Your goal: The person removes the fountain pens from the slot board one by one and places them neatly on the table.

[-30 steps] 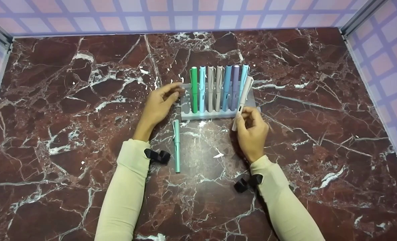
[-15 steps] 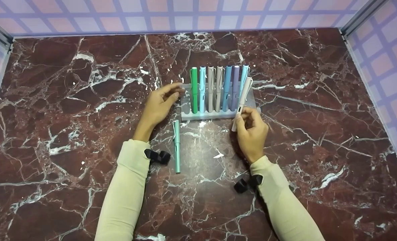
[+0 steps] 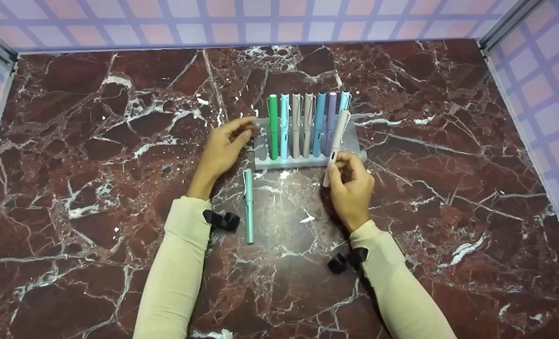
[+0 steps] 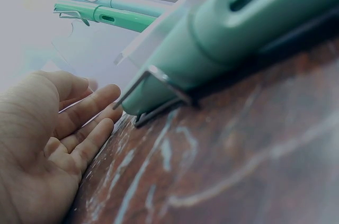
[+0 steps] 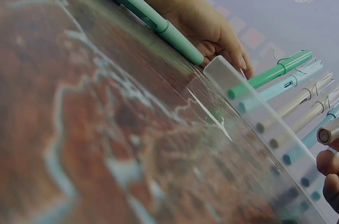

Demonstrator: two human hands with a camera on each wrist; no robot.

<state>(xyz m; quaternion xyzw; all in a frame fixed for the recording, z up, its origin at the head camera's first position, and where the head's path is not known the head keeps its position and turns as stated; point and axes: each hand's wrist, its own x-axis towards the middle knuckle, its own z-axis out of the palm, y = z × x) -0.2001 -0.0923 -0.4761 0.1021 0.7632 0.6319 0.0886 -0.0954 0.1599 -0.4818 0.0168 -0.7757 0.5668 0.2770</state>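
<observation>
A clear pen stand point(image 3: 291, 164) holds a row of capped fountain pens: a green pen point(image 3: 273, 127) at the left, then light blue, grey, blue, purple and light blue ones. My right hand point(image 3: 353, 188) pinches a pale grey fountain pen point(image 3: 339, 134) by its lower end, thumb against the fingers, cap upward and tilted. This pen overlaps the stand's right end in the head view. At the stand's left edge, my left hand point(image 3: 225, 146) has its fingertips, loosely bent and holding nothing in the left wrist view. A mint green fountain pen point(image 3: 249, 207) lies nearby on the table.
Dark red marble-patterned table point(image 3: 95, 188) extends around the stand. Checked panels point(image 3: 241, 21) border it at the back and sides. Black wrist-camera mounts point(image 3: 222, 220) sit on both cuffs, the left one close beside the lying mint pen.
My right hand has shifted slightly left, carrying the pale grey pen with it; the pen's cap now sits further left, across the last light blue pen. My left hand stays put.
</observation>
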